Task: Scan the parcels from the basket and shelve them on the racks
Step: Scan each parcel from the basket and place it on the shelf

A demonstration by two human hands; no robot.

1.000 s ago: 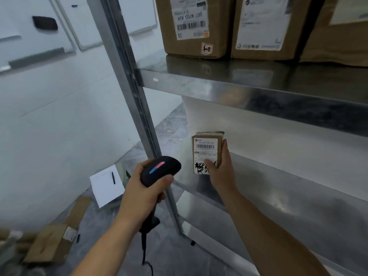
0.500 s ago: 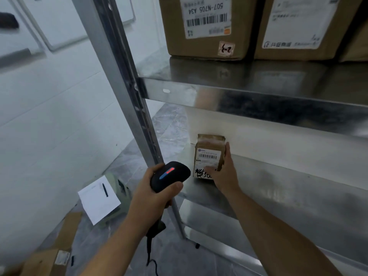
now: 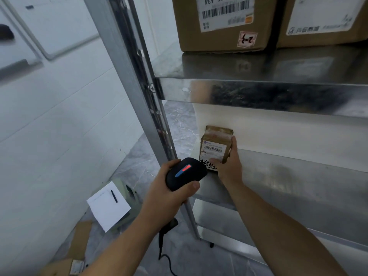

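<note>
A small brown parcel with a white barcode label and black handwriting stands upright at the left end of the lower steel shelf. My right hand holds it from the right side, thumb across the label's lower part. My left hand grips a black barcode scanner with a red and blue light strip, its head just left of and below the parcel. The scanner's cable hangs down toward the floor.
Two large cardboard boxes with labels sit on the upper shelf. A steel rack post rises at left. A white sheet with a pen and flattened cardboard lie on the grey floor by the white wall.
My right hand has pushed the parcel farther back onto the lower shelf. My view has moved closer to the rack, and the scanner stays gripped in my left hand.
</note>
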